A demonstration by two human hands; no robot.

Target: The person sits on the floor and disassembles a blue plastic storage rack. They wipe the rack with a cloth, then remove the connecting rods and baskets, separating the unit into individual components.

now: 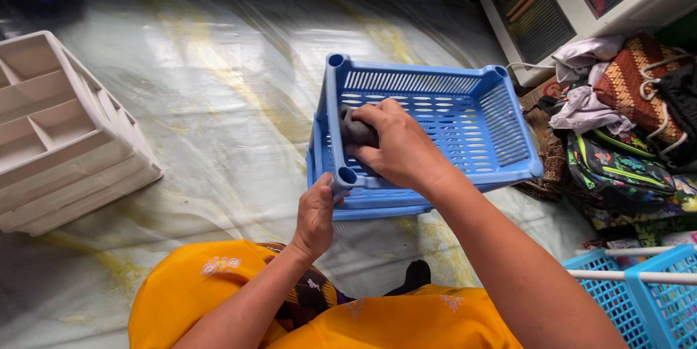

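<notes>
The blue slotted plastic basket [465,128] sits tilted on the pale floor sheet [218,80], just beyond the knees — light and stiff by the look of it, best gripped at a corner post. The left hand [316,217] grasps the near-left post; the right hand [396,144] presses a grey cloth [356,131] against the inside wall. The cloth is mostly hidden — the second blue basket [653,291], near right, is cut off.

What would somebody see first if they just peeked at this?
The bright blue slotted basket in the middle, tipped up on the pale floor sheet. The right hand presses a grey cloth inside its wall, while the left hand holds its near corner. A white divided tray sits far left.
</notes>
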